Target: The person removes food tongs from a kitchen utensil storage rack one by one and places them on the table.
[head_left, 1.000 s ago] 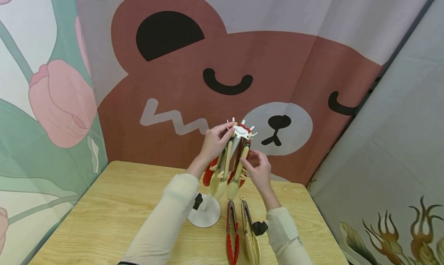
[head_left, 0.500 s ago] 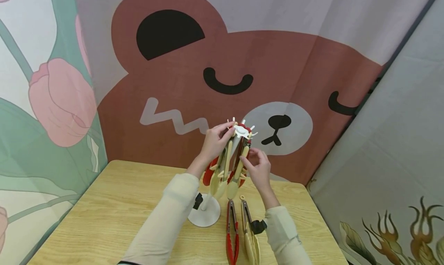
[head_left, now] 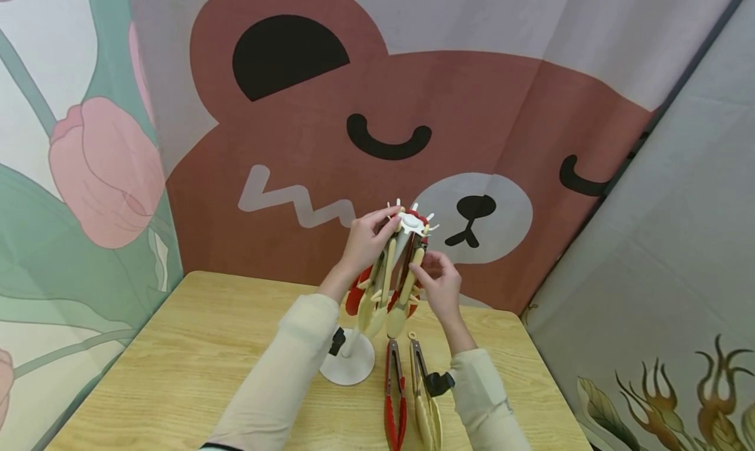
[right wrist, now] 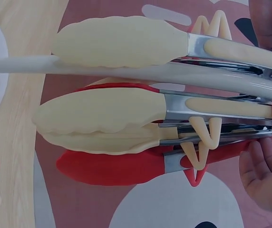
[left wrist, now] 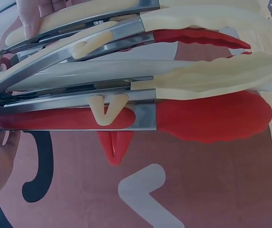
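A white stand with a ring of hooks (head_left: 411, 223) on top carries several red and cream kitchen tongs hanging heads down. My left hand (head_left: 368, 238) reaches to the hooks and pinches the upper end of cream tongs (left wrist: 217, 76) at the stand's left side. On the other side, my right hand (head_left: 444, 288) holds the handle of another pair of cream tongs (right wrist: 107, 109), thumb on its cream grip. Red tongs (right wrist: 107, 168) hang beside these. Exactly how the ends sit on the hooks is too small to tell.
On the wooden table (head_left: 236, 346), red tongs (head_left: 389, 398) and cream tongs (head_left: 427, 415) lie side by side in front of the stand. The stand's round white base (head_left: 356, 372) is left of them. A bear-print curtain (head_left: 472, 110) hangs behind the table.
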Available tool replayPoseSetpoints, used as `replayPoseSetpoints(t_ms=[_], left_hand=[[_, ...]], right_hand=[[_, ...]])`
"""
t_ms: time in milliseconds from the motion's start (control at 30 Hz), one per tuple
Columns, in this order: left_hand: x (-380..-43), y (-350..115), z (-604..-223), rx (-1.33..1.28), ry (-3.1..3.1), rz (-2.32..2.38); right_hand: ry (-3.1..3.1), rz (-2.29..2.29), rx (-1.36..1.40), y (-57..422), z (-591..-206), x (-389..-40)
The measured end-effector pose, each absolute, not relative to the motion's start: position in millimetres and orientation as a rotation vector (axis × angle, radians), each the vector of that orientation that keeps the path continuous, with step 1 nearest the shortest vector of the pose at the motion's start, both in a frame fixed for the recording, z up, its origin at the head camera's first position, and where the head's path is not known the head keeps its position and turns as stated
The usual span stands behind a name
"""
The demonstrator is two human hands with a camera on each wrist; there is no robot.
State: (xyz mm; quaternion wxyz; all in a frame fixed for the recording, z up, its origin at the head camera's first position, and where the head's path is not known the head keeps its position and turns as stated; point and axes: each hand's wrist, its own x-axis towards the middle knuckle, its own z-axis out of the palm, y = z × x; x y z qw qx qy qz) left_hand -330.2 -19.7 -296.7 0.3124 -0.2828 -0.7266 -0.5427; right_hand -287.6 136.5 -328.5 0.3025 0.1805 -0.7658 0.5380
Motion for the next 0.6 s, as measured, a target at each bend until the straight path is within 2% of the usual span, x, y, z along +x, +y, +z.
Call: replayPoseSetpoints(t_ms=[600], left_hand=[[-330.5,-19.3,-297.5,-0.726,-1.924,-1.431]], right_hand=[[-1.990,1.468,0.446,138.1,-325.1,-288.3]])
